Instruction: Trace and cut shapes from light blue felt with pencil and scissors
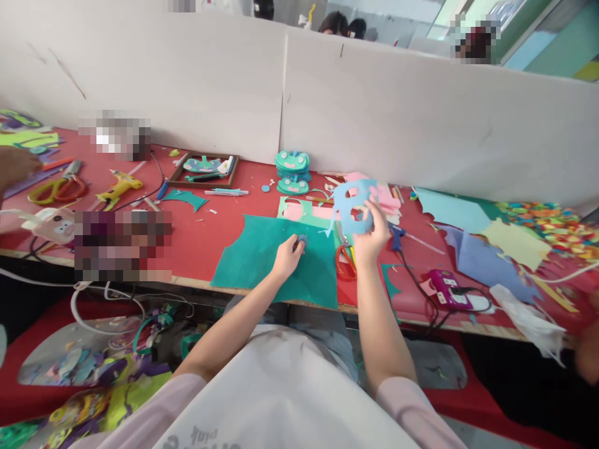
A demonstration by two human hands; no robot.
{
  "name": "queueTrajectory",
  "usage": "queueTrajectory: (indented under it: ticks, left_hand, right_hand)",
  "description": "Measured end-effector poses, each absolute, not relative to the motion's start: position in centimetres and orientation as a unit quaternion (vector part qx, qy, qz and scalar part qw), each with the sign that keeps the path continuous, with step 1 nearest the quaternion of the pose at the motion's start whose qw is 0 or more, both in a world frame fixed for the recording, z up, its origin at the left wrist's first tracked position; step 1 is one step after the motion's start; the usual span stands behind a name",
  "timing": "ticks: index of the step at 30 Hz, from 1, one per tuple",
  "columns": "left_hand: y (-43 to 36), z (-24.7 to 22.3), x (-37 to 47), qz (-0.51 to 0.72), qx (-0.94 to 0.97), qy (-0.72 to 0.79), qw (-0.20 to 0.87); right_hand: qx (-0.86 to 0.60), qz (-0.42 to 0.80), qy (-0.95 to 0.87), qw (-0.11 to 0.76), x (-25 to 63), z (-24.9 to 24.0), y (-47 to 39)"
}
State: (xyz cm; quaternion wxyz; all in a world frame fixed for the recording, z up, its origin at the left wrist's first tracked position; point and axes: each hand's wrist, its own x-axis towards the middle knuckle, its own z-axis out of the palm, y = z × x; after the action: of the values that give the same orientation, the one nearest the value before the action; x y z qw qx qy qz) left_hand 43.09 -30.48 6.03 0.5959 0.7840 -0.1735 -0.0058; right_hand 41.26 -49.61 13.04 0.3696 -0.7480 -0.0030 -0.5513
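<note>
My left hand (289,255) is closed over the teal felt sheet (253,249), pinching a small round blue-grey piece (302,239). Raised to its right, my right hand (375,232) grips a light blue felt scrap (345,202) with rounded holes cut through it. Under that scrap lie red-handled scissors (346,265), partly hidden. Behind the sheet is a pale green felt scrap (311,212). Against the partition stand stacked teal felt faces (292,163) with pale eyes and pink mouths.
A brown frame (206,185) holding pens and a felt face lies at the back left. A yellow glue gun (119,187) and pliers (58,187) are farther left. To the right are a blue glue gun (397,237), a magenta power strip (449,290) and colourful scraps (552,224).
</note>
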Motion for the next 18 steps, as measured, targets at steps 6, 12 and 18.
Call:
queueTrajectory:
  ticks: [6,12,18]
  left_hand:
    - [-30.5,6.1,43.1,-0.01,0.789,-0.173,0.589]
    - [-30.4,6.3,43.0,-0.011,0.794,-0.174,0.583]
    - [-30.3,6.3,43.0,-0.013,0.794,-0.177,0.581]
  right_hand:
    - [-0.78,-0.522,0.047,0.34,41.4,12.7,-51.7]
    - [-0.904,-0.28,0.038,0.322,41.5,8.1,-52.5]
    - [-0.928,-0.214,0.062,0.299,40.7,6.6,-52.8]
